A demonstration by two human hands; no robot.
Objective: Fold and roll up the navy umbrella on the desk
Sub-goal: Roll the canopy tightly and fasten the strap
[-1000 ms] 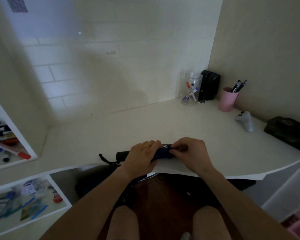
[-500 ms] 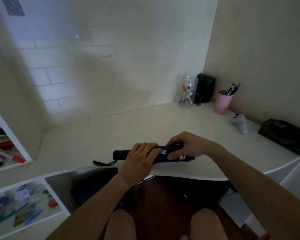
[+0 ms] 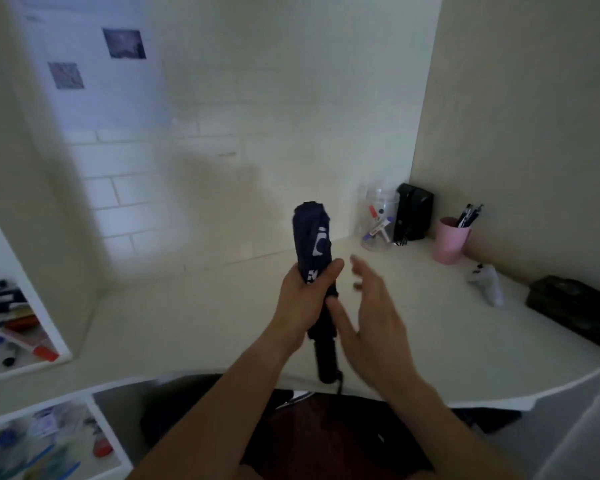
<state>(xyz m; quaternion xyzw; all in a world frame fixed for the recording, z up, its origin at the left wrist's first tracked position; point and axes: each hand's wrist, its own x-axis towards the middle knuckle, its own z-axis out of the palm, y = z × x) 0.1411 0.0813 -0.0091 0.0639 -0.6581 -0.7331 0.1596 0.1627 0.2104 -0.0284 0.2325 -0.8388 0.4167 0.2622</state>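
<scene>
The navy umbrella (image 3: 313,237) is rolled into a tight bundle and stands upright in the air above the white desk (image 3: 194,320). Its black handle (image 3: 325,358) points down toward the desk's front edge, with a wrist strap hanging below. My left hand (image 3: 302,303) grips the umbrella round its middle, thumb across the fabric. My right hand (image 3: 371,313) hovers just to the right of the umbrella with fingers straight and spread, slightly blurred, holding nothing.
At the back right corner stand a clear jar with markers (image 3: 378,220), a black box (image 3: 414,211) and a pink pen cup (image 3: 452,239). A white controller (image 3: 487,282) and a dark case (image 3: 575,313) lie along the right. Shelves with markers (image 3: 14,327) are at left.
The umbrella was lying flat at the desk's front edge under both hands. Now my left hand has lifted it upright, and my right hand has let go and moved off to the right.
</scene>
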